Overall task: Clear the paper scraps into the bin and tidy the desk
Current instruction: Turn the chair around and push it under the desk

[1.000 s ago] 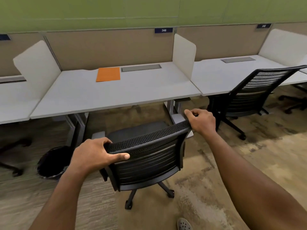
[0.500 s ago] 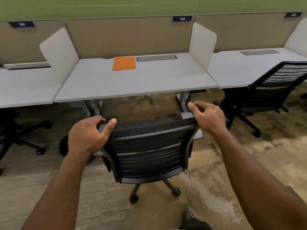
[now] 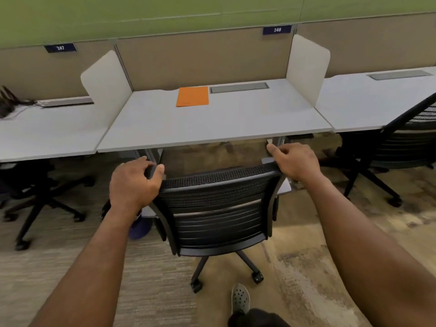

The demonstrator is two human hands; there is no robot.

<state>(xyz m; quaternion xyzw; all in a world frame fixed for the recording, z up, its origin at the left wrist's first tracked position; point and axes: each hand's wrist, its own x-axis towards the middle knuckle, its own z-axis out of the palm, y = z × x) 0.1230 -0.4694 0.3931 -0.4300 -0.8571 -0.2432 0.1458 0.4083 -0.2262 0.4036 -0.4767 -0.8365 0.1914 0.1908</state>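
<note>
My left hand [image 3: 135,185] and right hand [image 3: 296,161] curl their fingers over the chair [image 3: 219,208] backrest's stiff top corners; I expect it rolls lightly toward the desk [image 3: 212,128] front edge.

I am looking down at a black mesh chair [image 3: 219,208] standing in front of a pale desk [image 3: 212,123]. My left hand [image 3: 134,182] is gripping the top left corner of the chair's back, and my right hand [image 3: 295,161] is resting curled over the top right corner. An orange folder [image 3: 193,96] is lying flat near the desk's back edge.
</note>
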